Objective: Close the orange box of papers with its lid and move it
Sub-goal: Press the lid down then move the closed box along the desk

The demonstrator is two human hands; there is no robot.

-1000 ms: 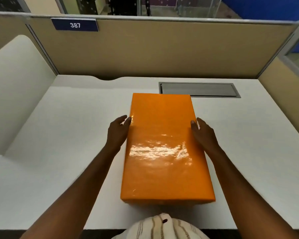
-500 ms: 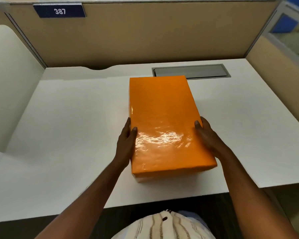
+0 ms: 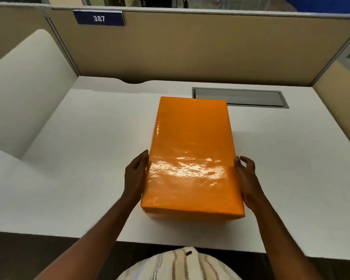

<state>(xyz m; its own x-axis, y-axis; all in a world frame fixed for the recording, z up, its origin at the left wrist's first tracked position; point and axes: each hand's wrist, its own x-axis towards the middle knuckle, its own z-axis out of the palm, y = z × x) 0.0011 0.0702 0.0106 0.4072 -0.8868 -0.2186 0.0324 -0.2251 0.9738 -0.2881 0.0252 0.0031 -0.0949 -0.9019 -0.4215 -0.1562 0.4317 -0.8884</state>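
The orange box (image 3: 190,154) stands on the white desk (image 3: 85,158) with its glossy lid fully on, long side pointing away from me. My left hand (image 3: 135,176) lies flat against the box's left side, fingers pointing forward. On the right side, my right hand (image 3: 249,180) has its palm against the box and its fingers slightly curled outward. The box rests on the desk between my two hands. The papers inside are hidden.
A grey cable hatch (image 3: 238,97) is set into the desk just behind the box's far right corner. Beige partition walls (image 3: 190,53) enclose the back and both sides. The desk's front edge (image 3: 170,244) is close to the box's near end.
Both hands slid back along the box's sides toward its near half. The right hand's fingers have loosened a little since half a second ago. The box lies in about the same spot.
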